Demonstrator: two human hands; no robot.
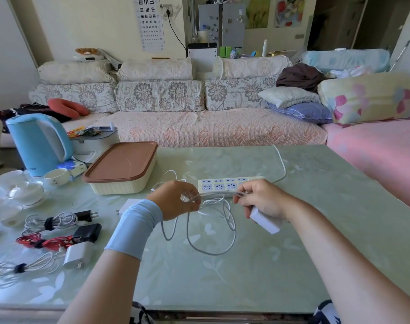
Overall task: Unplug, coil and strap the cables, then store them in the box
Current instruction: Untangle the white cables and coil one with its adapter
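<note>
**Partway through: three bundles strapped, a fourth being coiled, nothing boxed yet**

You are working on the coiling step. Your left hand (176,199) is pinching the white cable (211,251) between thumb and fingers, and your right hand (262,199) is curling its fingers round the same strands while also gripping the white charger block (265,220) under the palm. A short stretch of cable is running between your two hands just in front of the power strip (225,184). The remainder is hanging down in loose, uneven loops that are lying on the desk (292,253), so this coil looks barely started.

The visible sockets of the power strip are showing no plugs, so the unplugging appears done.

At the left of the desk, three bundles are lying close together, each with a dark strap round its middle: the white bundle with a black plug (52,222), the red bundle (42,242) and the white bundle beside a white adapter (24,268). Those look finished apart from storing.

The box (115,188) is sitting left of the power strip with its brown lid (122,163) on, and no cable is showing inside it. By my reckoning you are facing these remaining steps: gathering the loops, strapping them, opening the box and moving all four bundles in. A white object behind your left wrist is too hidden to identify.
</note>
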